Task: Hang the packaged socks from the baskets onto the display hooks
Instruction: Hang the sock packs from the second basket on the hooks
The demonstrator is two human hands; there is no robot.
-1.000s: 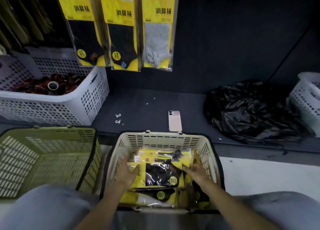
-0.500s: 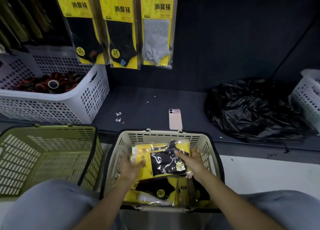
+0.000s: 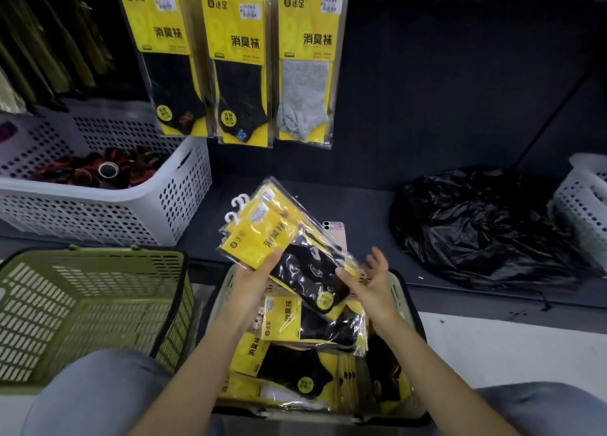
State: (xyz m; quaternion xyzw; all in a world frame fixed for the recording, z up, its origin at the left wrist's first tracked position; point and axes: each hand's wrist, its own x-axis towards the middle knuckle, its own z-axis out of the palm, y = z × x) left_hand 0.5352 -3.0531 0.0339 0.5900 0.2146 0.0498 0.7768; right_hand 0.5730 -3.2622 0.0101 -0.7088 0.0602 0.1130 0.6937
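Note:
My left hand (image 3: pixel 254 279) grips a small stack of yellow sock packs (image 3: pixel 279 242) with black socks, lifted above the beige basket (image 3: pixel 402 288), white hangers pointing up-left. My right hand (image 3: pixel 369 286) is open beside the stack's lower right end, thumb touching the plastic. More yellow sock packs (image 3: pixel 295 353) lie piled in the basket between my knees. Three rows of sock packs hang on the display hooks: black (image 3: pixel 170 64), black (image 3: pixel 239 71) and grey (image 3: pixel 307 68).
An olive basket (image 3: pixel 82 304) stands at the left. On the dark shelf sit a white perforated basket (image 3: pixel 108 202) with dark items, a phone (image 3: pixel 335 230) partly hidden behind the packs, a black plastic bag (image 3: pixel 483 225) and another white basket (image 3: pixel 584 192) at far right.
The stack of packs has risen out of the beige basket in my left hand. My right hand has let go of it and opened. The view has tilted up towards the hooks.

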